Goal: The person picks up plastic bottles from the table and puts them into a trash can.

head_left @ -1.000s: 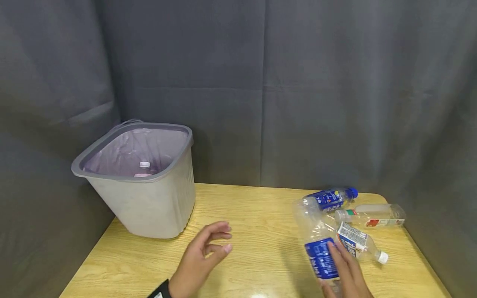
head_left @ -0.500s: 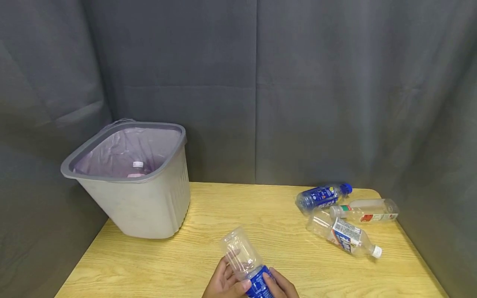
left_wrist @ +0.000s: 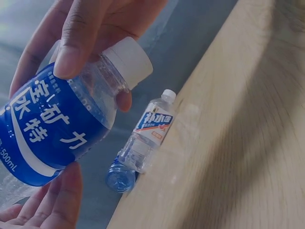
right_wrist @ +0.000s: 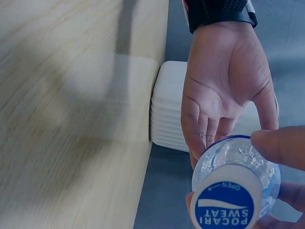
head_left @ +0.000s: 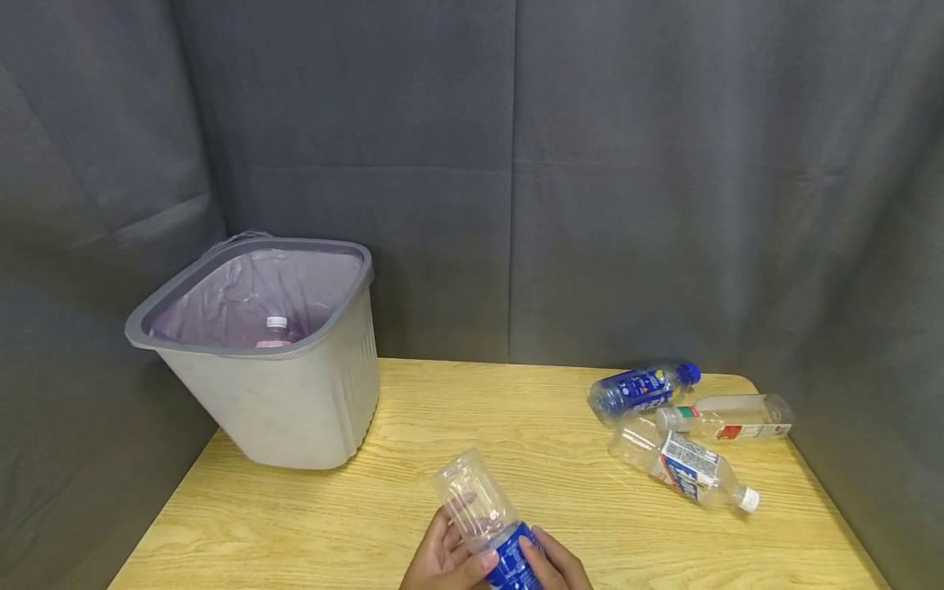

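Note:
Near the table's front edge, both hands hold a clear plastic bottle [head_left: 475, 496] with a blue label, tilted with its base pointing up and away. My left hand [head_left: 446, 561] supports it from the left, thumb on the label's edge and fingers behind. On the other side, my right hand [head_left: 556, 565] grips the labelled part, fingers around the shoulder close to the cap. A white cap [left_wrist: 127, 62] is on the bottle in the left wrist view. The cap's blue top [right_wrist: 226, 206], lettered POCARI SWEAT, faces the right wrist camera. The cap end is out of sight in the head view.
A grey bin [head_left: 317, 410] with a plastic liner stands at the left, a white-capped bottle [head_left: 276, 329] inside. On the right lie a blue-labelled bottle [head_left: 642, 391], a clear bottle with a red-and-white label [head_left: 737, 418] and a white-capped bottle [head_left: 689, 467]. Grey curtains surround the table [head_left: 295, 524].
The right hand has brought the bottle from the right side to the front middle. The left hand has moved right and taken hold of it too. Hardly anything differs over the last half second.

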Tool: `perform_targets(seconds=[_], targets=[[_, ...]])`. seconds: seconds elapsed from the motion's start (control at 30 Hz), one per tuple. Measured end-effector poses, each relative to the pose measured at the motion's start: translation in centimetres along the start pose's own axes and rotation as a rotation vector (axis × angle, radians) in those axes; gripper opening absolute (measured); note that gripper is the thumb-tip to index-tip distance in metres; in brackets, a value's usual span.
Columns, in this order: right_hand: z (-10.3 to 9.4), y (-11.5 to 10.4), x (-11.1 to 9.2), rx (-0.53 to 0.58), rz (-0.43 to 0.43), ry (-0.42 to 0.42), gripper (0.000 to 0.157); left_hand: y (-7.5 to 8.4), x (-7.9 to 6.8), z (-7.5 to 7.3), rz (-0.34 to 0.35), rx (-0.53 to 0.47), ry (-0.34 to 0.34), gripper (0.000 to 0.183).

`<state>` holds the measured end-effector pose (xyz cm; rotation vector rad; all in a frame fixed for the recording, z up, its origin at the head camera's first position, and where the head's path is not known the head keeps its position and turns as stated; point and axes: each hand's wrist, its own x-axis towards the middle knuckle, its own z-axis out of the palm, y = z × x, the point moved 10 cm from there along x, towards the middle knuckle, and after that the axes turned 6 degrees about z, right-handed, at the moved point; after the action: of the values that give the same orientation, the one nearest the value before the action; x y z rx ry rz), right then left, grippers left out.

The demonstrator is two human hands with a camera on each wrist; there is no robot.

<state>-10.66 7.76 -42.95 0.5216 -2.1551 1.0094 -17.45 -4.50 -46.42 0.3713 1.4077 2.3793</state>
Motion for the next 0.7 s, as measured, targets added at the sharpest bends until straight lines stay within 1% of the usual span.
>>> perform_targets(seconds=[0.1,0.17,0.23,0.3,0.33,0.37,0.43,0.47,0.5,0.6,0.7], targets=[[-0.6,-0.2,1.0,0.007,0.056,-0.024,0.077,0.7,0.1,-0.2,0.024,0.064,0.013,0.081],[-1.2,0.1,1.9,0.020,0.110,-0.075,0.078,1.5,0.1,-0.6,0.046,0.127,0.034,0.082],[-2.0,0.6,2.8,0.007,0.154,-0.149,0.080,2.9,0.2,-1.1,0.079,0.201,0.063,0.082],[-3.0,1.6,3.7,-0.056,0.169,-0.216,0.084,4.9,0.3,-1.8,0.123,0.258,0.117,0.081],[-3.6,2.2,4.2,-0.099,0.177,-0.238,0.085,6.0,0.4,-2.1,0.144,0.278,0.145,0.080],[-4.2,2.6,4.8,-0.149,0.167,-0.250,0.087,7.3,0.5,-2.3,0.178,0.295,0.167,0.080],[-5.4,3.8,5.9,-0.248,0.165,-0.241,0.087,10.3,0.8,-2.7,0.259,0.319,0.199,0.077],[-5.9,4.4,6.5,-0.284,0.162,-0.231,0.087,12.0,0.8,-2.9,0.302,0.329,0.212,0.077],[-6.4,5.1,6.9,-0.309,0.176,-0.226,0.086,13.6,0.8,-3.0,0.347,0.347,0.214,0.077],[-7.5,7.5,8.0,-0.324,0.190,-0.222,0.079,18.6,0.4,-3.1,0.477,0.385,0.209,0.077],[-8.4,10.4,8.7,-0.336,0.220,-0.227,0.072,23.3,-0.8,-3.0,0.588,0.448,0.216,0.075]])
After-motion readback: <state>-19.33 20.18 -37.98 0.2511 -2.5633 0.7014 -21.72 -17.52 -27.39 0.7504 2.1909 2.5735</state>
